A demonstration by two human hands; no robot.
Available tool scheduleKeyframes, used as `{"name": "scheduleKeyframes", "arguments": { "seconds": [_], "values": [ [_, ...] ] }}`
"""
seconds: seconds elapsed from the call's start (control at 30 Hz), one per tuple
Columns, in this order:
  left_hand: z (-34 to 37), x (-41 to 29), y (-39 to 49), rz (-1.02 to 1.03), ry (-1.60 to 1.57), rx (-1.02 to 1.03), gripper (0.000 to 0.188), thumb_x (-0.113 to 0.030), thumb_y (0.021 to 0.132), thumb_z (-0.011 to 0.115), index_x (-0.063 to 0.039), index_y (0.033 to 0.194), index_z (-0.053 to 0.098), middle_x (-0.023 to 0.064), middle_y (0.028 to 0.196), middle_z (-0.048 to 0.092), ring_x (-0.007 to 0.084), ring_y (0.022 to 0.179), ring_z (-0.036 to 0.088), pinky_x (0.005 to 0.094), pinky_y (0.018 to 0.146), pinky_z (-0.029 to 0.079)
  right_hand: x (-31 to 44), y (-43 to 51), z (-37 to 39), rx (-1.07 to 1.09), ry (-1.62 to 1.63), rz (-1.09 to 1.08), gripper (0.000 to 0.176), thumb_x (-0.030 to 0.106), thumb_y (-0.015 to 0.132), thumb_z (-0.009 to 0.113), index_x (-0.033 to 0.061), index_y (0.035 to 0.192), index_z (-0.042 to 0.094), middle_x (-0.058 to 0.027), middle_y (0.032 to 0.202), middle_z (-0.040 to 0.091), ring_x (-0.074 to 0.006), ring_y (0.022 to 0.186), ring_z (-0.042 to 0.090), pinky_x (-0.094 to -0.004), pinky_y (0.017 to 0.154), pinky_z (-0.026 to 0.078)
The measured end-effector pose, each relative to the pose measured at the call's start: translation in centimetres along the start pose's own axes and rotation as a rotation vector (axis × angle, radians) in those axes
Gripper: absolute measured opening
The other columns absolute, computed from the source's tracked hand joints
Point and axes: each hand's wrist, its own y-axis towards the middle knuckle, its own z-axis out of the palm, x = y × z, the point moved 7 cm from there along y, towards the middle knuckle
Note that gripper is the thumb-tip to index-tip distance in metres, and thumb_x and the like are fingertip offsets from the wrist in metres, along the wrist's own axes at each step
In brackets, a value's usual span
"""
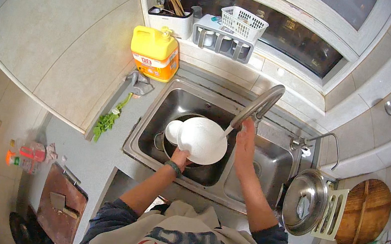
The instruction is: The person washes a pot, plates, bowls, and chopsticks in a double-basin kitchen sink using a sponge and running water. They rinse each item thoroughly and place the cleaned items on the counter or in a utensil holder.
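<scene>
My left hand (179,158) grips the near rim of a white bowl (202,142), tilted over the left basin of a stainless-steel double sink (155,112). Beside and partly under it is a smaller white bowl (172,132). Both are above a metal pot (159,141), mostly hidden, with a loop handle showing on its left. The gooseneck faucet (259,103) arches over, its spout end at the bowl's right edge. My right hand (244,148) is raised over the divider, fingers extended to the faucet's lever; whether they grip it is unclear.
A yellow detergent jug (154,53), grey rag (140,83) and leafy greens (107,122) line the left counter. A cleaver (57,202) lies on a cutting board (61,223). At right are a metal basin (292,208), a cream rack (333,214) and a round wooden board (365,215).
</scene>
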Motion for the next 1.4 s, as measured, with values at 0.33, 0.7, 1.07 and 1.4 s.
{"name": "scheduleKeyframes", "arguments": {
  "seconds": [0.33, 0.7, 1.07, 1.4],
  "values": [
    [0.2, 0.2, 1.3, 0.052, -0.013, -0.093, 0.054, -0.006, 0.076, 0.041, -0.004, 0.129, 0.031, 0.0149, 0.118, 0.048, 0.0295, 0.098, 0.055, 0.0385, 0.071, 0.052, 0.5, 7.5, 5.9, 0.296, 0.02, 0.276, 0.043, 0.03, 0.092, 0.042, -0.0023, 0.12, 0.043, -0.0162, 0.111, 0.056, -0.026, 0.102, 0.052, -0.031, 0.092, 0.036],
    [1.2, -5.7, 2.8, 0.035, 0.48, -0.079, 0.048, -0.021, 0.076, 0.051, 0.007, 0.113, 0.04, 0.0166, 0.09, 0.058, 0.024, 0.069, 0.061, 0.0286, 0.039, 0.047, -4.0, -7.7, 8.9, 0.724, -0.329, -0.15, 0.039, 0.017, 0.081, 0.058, 0.0017, 0.115, 0.048, -0.0181, 0.099, 0.058, -0.0319, 0.088, 0.058, -0.037, 0.077, 0.045],
    [17.6, -8.4, -4.4, 1.177, 1.861, -0.017, 0.045, -0.032, 0.084, 0.047, -0.008, 0.122, 0.045, 0.0142, 0.132, 0.038, 0.0339, 0.115, 0.041, 0.0445, 0.089, 0.039, -8.3, -2.3, 7.9, 0.274, 0.76, 0.525, 0.033, 0.015, 0.086, 0.051, 0.0019, 0.117, 0.048, -0.011, 0.109, 0.056, -0.0227, 0.094, 0.055, -0.0326, 0.08, 0.044],
    [19.5, -10.0, -2.8, 1.037, 1.814, 0.37, 0.036, -0.025, 0.084, 0.048, -0.014, 0.118, 0.052, 0.0115, 0.126, 0.043, 0.0268, 0.126, 0.029, 0.0476, 0.096, 0.032, -9.0, -3.7, 6.2, 0.22, 0.95, 0.678, 0.036, 0.017, 0.087, 0.054, 0.0033, 0.12, 0.047, -0.0036, 0.11, 0.056, -0.0159, 0.101, 0.052, -0.0287, 0.087, 0.04]
  ]
}}
